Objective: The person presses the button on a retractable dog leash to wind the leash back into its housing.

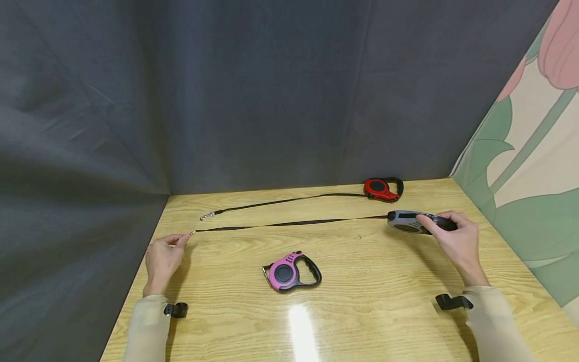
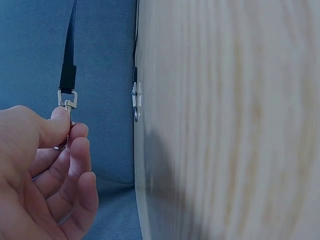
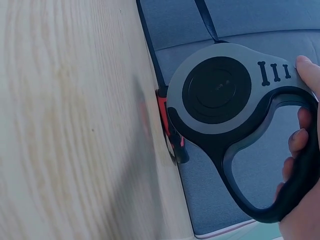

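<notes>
A grey and black retractable dog leash [image 3: 182, 75] is held up by its looped handle in my right hand [image 1: 461, 246], fingers curled round the grip and thumb on top. Its black strap [image 1: 289, 223] stretches leftward above the table. At the strap's far end my left hand [image 1: 164, 259] pinches the metal snap hook [image 2: 67, 102] between thumb and fingertips; the hook's lower part is hidden by the fingers. A pink and black retractable leash [image 1: 283, 273] lies between the hands, nearer the front, its strap wound in.
Along the table's back lies a red retractable leash [image 1: 376, 188], its strap [image 1: 280, 201] drawn out leftward to a metal clip [image 1: 207, 216]. A dark grey curtain [image 1: 271, 100] borders the wooden table [image 1: 362, 301] behind and left; a tulip-patterned cloth [image 1: 534, 176] hangs on the right.
</notes>
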A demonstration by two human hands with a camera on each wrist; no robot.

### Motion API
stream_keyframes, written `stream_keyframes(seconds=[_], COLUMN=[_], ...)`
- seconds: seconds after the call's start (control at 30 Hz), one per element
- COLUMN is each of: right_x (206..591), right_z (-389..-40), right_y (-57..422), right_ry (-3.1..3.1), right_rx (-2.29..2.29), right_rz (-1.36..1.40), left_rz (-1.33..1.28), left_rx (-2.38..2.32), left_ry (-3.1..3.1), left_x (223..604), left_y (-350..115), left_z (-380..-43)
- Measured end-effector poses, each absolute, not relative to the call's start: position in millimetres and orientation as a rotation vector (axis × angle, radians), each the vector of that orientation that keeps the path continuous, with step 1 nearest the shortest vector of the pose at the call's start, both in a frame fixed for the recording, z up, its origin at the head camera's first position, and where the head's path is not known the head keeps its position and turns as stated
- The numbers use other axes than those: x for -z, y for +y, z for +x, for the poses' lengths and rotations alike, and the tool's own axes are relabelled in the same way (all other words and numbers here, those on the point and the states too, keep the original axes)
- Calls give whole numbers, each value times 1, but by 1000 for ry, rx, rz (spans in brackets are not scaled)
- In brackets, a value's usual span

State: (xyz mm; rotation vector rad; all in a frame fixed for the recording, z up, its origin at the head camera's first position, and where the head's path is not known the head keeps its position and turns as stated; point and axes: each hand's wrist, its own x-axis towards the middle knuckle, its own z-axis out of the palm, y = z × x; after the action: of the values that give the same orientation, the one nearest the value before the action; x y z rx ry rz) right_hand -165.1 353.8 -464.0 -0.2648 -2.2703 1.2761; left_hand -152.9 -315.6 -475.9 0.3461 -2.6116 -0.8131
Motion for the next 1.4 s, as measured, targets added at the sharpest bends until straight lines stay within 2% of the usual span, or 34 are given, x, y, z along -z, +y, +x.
stream_keyframes(seconds=[1.4], right_x=[464], right_z=[-168], right_y=[340], right_ry=[-2369], right_rx=[-1262], right_rz=[-112], left_rz=[394], left_rx=[837], left_ry=[-2605], left_x=[472], left_y=[-310], left_z=[-155])
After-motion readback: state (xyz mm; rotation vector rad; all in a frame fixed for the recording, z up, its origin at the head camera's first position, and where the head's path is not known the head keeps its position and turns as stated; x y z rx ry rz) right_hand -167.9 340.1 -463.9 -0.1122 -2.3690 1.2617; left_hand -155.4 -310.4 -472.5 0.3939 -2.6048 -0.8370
